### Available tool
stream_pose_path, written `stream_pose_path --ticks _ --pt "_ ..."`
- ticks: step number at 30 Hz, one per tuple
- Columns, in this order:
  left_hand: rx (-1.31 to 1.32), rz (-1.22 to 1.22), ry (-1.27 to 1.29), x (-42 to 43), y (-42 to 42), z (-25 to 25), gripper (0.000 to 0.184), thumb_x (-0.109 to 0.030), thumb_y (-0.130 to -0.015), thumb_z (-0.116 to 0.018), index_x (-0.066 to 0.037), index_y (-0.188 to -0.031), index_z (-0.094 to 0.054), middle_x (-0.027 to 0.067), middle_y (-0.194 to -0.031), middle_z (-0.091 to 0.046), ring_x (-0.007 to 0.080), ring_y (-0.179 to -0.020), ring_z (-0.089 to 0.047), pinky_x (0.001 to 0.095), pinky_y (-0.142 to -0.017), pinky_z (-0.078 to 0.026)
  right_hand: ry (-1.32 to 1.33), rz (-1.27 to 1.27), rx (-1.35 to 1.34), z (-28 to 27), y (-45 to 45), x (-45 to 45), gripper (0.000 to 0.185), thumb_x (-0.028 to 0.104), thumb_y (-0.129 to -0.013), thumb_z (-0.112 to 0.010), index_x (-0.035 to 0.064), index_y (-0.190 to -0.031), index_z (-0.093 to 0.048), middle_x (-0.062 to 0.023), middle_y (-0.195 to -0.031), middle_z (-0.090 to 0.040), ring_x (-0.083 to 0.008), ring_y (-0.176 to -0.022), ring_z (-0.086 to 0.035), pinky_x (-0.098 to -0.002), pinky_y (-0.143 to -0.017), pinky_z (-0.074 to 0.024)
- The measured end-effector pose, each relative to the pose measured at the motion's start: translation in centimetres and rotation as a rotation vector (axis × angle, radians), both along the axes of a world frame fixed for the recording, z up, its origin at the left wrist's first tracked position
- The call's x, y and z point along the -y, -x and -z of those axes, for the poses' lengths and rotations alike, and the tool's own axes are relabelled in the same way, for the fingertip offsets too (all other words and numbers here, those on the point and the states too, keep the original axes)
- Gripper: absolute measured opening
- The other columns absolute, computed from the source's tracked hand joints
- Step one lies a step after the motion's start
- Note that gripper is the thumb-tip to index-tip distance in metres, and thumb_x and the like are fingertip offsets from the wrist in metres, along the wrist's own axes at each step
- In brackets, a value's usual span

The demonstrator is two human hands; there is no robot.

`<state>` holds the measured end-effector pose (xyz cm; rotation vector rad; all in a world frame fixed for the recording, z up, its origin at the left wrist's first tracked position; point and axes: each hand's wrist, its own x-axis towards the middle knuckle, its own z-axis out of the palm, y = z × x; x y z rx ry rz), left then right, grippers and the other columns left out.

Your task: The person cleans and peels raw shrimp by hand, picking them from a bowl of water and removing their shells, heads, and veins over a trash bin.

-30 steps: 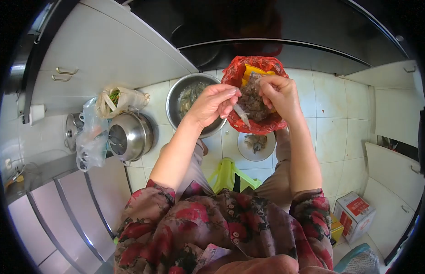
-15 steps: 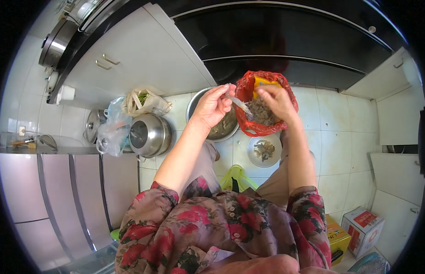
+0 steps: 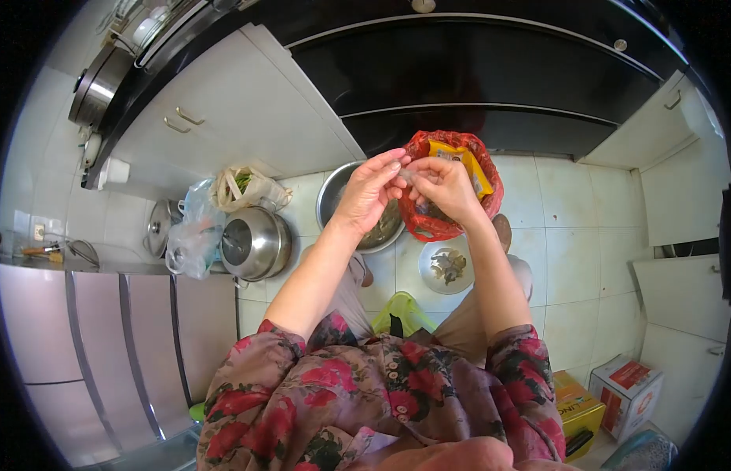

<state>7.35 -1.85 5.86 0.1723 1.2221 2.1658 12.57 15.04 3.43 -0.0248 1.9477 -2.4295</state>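
Note:
My left hand (image 3: pixel 364 190) and my right hand (image 3: pixel 450 190) meet fingertip to fingertip, both closed on a small greyish shrimp (image 3: pixel 406 175), mostly hidden by the fingers. Just below them gapes a red plastic bag (image 3: pixel 436 230) with a yellow packet (image 3: pixel 482 176) inside. Partly under my left hand stands a metal basin (image 3: pixel 325 198) holding more shrimp (image 3: pixel 380 233). A pale bowl (image 3: pixel 453 288) on the floor near my right forearm contains several greyish pieces (image 3: pixel 449 265), perhaps shrimp.
A lidded steel pot (image 3: pixel 257 245), a clear plastic bag (image 3: pixel 195 239) and a cloth-like bag with greens (image 3: pixel 252 191) stand to the left. Between my legs is a bright green plastic object (image 3: pixel 405 312). Boxes (image 3: pixel 626 396) sit at lower right; dark drawers (image 3: pixel 475 67) are ahead.
My right hand has moved left from over the red bag to meet my left hand at the shrimp. More of the yellow packet shows. The view has shifted slightly.

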Motion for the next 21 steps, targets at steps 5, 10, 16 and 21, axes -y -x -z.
stream_pose_path --ticks 5,10,16,21 --pt "-0.031 0.018 0.031 -0.3 2.0 3.0 0.033 -0.007 -0.092 -0.058 0.001 -0.124 -0.054 0.0082 -0.105 -0.063 0.0114 -0.081 -0.062 0.0220 -0.066 -0.052 0.146 0.067 -0.053 1.6 1.7 -1.6 0.020 0.003 -0.086 -0.062 -0.0072 -0.103 -0.060 -0.0100 -0.083 -0.066 -0.0120 -0.068 -0.064 -0.0228 -0.059 -0.0521" --pt "-0.009 -0.021 0.076 -1.0 3.3 3.9 0.032 -0.008 -0.092 -0.057 0.002 -0.122 -0.055 0.0063 -0.096 -0.065 0.0103 -0.077 -0.062 0.0215 -0.063 -0.050 0.056 0.006 0.027 1.0 2.7 -1.9 0.017 0.004 -0.087 -0.063 -0.0048 -0.101 -0.061 -0.0084 -0.084 -0.066 -0.0099 -0.068 -0.063 -0.0220 -0.059 -0.0515" --pt "0.025 -0.024 0.140 -0.6 3.5 4.0 0.028 -0.008 -0.092 -0.056 0.004 -0.117 -0.057 0.0101 -0.099 -0.066 0.0141 -0.083 -0.065 0.0230 -0.065 -0.053 -0.006 0.003 0.006 2.5 3.0 -1.5 0.015 0.008 -0.087 -0.064 -0.0037 -0.096 -0.062 -0.0060 -0.079 -0.066 -0.0086 -0.067 -0.063 -0.0204 -0.057 -0.0512" --pt "0.057 -0.037 0.261 -1.0 2.4 3.7 0.026 -0.008 -0.093 -0.054 0.005 -0.116 -0.056 0.0138 -0.101 -0.065 0.0194 -0.086 -0.068 0.0268 -0.072 -0.057 0.103 -0.005 0.079 2.7 2.2 -2.0 0.015 0.010 -0.088 -0.064 -0.0017 -0.096 -0.063 -0.0053 -0.075 -0.065 -0.0090 -0.063 -0.062 -0.0205 -0.055 -0.0518"
